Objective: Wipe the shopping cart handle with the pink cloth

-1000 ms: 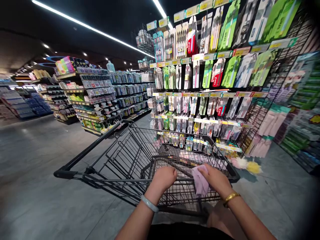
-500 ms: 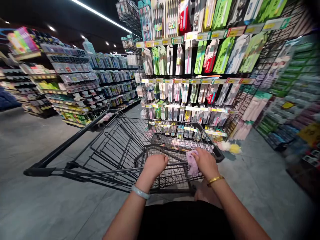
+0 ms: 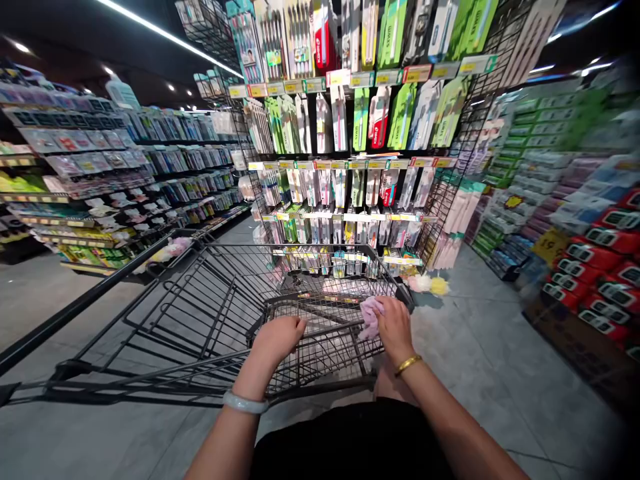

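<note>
The lilac cloth (image 3: 371, 319) is soft and crumpled, with its folds bunched at the top rail of the black shopping cart (image 3: 325, 360), on the side near to the person. The right hand (image 3: 395, 327) has a closed grip on it, the cloth coming out at the fingers' left side. The left hand (image 3: 277, 341) is curled in a fist on the same rail, well apart from the cloth. The cart is made of thin wire mesh, and its thick handle (image 3: 75, 308) runs along the left. It stands between the person and a tall rack (image 3: 350, 162) hung with narrow packets, many of them green. At the rack's foot, on the right, lies a fluffy yellow thing (image 3: 439, 287). More shelves (image 3: 105, 160) stand at left. On the right are stacked red packs (image 3: 600, 273), probably wrapped goods, but they are rather blurred.
</note>
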{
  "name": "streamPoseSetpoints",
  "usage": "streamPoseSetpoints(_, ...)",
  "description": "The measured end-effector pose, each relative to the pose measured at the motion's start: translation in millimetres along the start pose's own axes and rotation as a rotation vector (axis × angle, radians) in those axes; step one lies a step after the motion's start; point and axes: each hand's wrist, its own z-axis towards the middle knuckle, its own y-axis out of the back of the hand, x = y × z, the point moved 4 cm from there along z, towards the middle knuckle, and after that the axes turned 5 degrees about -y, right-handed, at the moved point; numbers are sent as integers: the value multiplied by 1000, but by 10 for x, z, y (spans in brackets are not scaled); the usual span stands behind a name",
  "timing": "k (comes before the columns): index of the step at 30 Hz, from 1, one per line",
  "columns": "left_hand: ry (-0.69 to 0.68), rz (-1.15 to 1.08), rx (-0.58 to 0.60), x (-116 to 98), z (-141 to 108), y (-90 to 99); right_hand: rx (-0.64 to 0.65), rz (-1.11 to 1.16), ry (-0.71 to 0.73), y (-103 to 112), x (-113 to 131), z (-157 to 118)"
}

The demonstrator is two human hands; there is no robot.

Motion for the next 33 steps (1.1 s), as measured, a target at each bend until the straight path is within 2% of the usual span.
streamPoseSetpoints(3, 7, -9, 13, 27, 15, 11, -92, 8, 61, -74, 233, -130)
streamPoseSetpoints(6, 18, -10, 18, 154, 8, 39, -16, 4, 248, -43, 395, -264)
streamPoseSetpoints(8, 23, 4, 18, 291, -20, 63, 61, -16, 341, 51, 368, -287)
streamPoseSetpoints(10, 17, 27, 25, 426, -63, 82, 87, -50, 330, 166, 278, -254)
streamPoseSetpoints(13, 36, 69, 20, 497, -119, 101, 68, -51, 209, 238, 254, -228)
streamPoseSetpoints(15, 12, 91, -18, 348, -120, 94, 78, 5, 172, 176, 391, -295)
streamPoseSetpoints(18, -152, 42, -99, -150, -57, 12, 79, 76, 209, 59, 699, -485)
streamPoseSetpoints(20, -239, 9, -86, -470, 0, -105, 93, 65, 275, 49, 864, -599)
streamPoseSetpoints(22, -277, -9, -44, -651, 39, -225, 169, 12, 332, 102, 949, -643)
streamPoseSetpoints(24, -256, 6, 18, -665, 44, -317, 290, -60, 347, 194, 951, -596)
streamPoseSetpoints(27, -191, 58, 89, -521, -8, -365, 415, -169, 296, 349, 863, -410)
streamPoseSetpoints(30, -149, 111, 75, -402, -85, -341, 398, -215, 204, 458, 787, -288)
streamPoseSetpoints(33, -139, 153, 29, -365, -141, -329, 380, -107, 198, 512, 830, -440)
